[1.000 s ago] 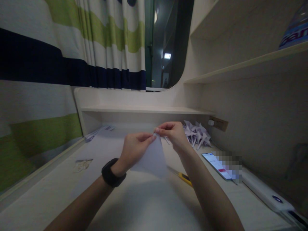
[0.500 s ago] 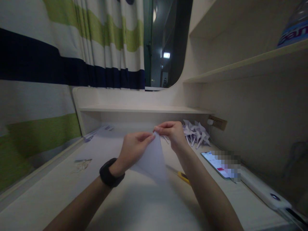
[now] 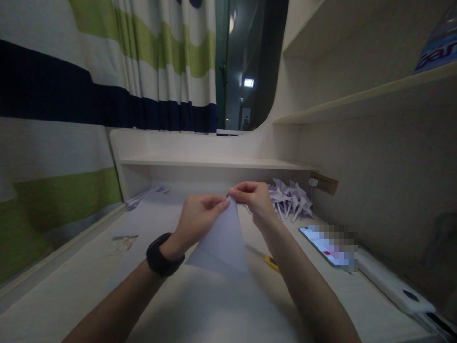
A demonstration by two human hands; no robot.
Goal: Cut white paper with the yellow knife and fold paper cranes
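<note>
The left hand (image 3: pixel 200 214) has thumb and fingers drawn nearly together, pinching the sheet (image 3: pixel 224 240) close to its top corner. The right hand (image 3: pixel 254 197) meets it at 2 o'clock, its thumb and forefinger closed on the tip of that corner. From the pinch the sheet fans out toward 6 o'clock, its upper left part behind the left hand. The knife (image 3: pixel 273 263) lies at 5 o'clock from the pinch; the paper pinwheels (image 3: pixel 292 199) sit at 3 o'clock from the right hand, the phone (image 3: pixel 316 240) at 4.
</note>
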